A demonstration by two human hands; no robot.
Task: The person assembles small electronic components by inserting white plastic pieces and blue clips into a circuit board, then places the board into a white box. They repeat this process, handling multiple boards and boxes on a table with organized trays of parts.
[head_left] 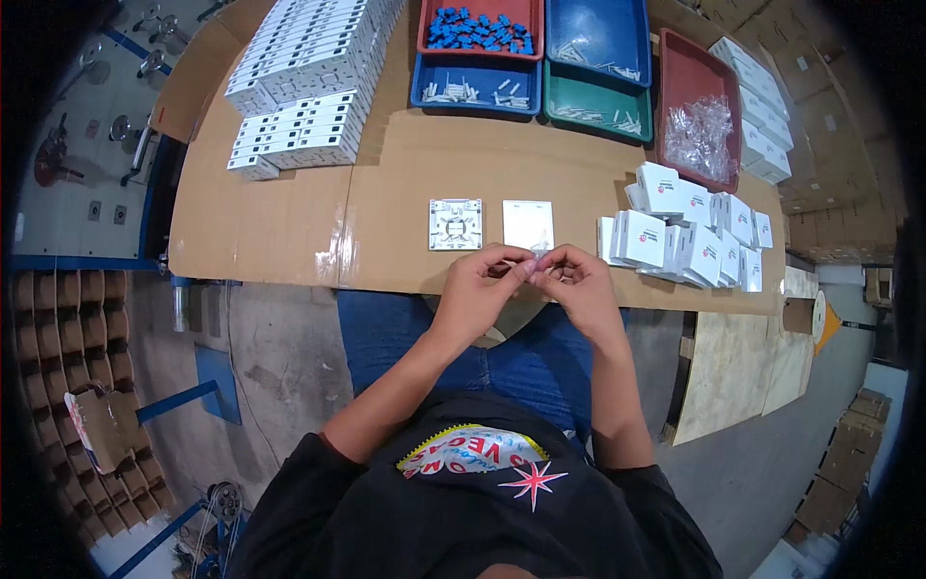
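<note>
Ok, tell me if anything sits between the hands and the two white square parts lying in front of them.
Nothing visible does. The left hand and right hand pinch a small clear piece just short of the white square base plate and white square cover; bare cardboard lies between.

The small clear piece (536,257) between the fingers (511,265) of both hands is too small to identify. The top picture edge cuts off the red tray (479,29) and the blue tray (598,34) beside it.

2 hands (479,287); 5 trays (479,85); 2 white plates (455,224) near the table edge.
</note>
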